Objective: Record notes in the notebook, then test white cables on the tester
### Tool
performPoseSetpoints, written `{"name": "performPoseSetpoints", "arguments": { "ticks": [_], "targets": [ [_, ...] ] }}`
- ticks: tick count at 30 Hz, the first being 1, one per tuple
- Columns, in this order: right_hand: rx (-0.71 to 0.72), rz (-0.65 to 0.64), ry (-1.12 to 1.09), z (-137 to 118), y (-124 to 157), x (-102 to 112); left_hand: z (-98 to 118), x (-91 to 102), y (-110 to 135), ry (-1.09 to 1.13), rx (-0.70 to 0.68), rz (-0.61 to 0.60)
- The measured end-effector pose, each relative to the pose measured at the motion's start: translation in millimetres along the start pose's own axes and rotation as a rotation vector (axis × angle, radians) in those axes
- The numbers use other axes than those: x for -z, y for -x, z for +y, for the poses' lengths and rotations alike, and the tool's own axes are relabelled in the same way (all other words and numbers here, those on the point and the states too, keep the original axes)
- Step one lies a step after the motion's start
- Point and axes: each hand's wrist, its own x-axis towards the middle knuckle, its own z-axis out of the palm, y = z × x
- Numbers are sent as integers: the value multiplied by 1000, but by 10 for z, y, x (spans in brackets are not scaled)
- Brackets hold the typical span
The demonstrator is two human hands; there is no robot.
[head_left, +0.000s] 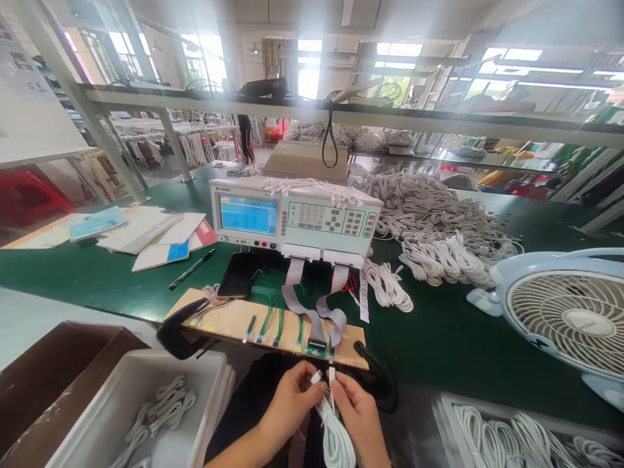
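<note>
A coiled white cable [340, 442] hangs between my hands in front of the wooden board [229, 318]. My left hand [292, 398] pinches one end of it, with a white plug showing past the thumb. My right hand [358, 409] grips the other end, its plug pointing up at a small connector on the board's front edge. Whether that plug touches the connector, I cannot tell. Grey ribbon cables [295, 289] run from the board up to a tester [292, 218] with a lit blue screen.
A white bin [214, 383] with coiled cables stands at lower left, beside a brown box [63, 377]. More coils lie in a tray [441, 416] at lower right. A fan [575, 318] stands right, a cable heap [433, 208] behind it. Papers [141, 231] and a pen [192, 269] lie left.
</note>
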Motion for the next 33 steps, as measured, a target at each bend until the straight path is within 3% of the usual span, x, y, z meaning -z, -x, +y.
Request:
{"name": "performPoseSetpoints", "arguments": {
  "ticks": [5,9,12,19,24,28,33],
  "targets": [
    [-71,17,-95,-31,-93,9,171,110,-35,196,238,-92],
    [-195,13,-369,-52,-133,-79,239,182,-12,345,320,-94],
    [-211,42,-414,-59,-136,-110,242,190,-6,407,320,-46],
    [-99,50,-33,-55,-71,87,183,12,-29,472,273,112],
    [-72,84,-64,60,62,72,154,-90,19,617,177,181],
    [-91,53,-91,132,97,54,194,-55,23,579,207,142],
    [-100,57,-147,115,64,38,179,-95,11,625,169,208]
  ]
}}
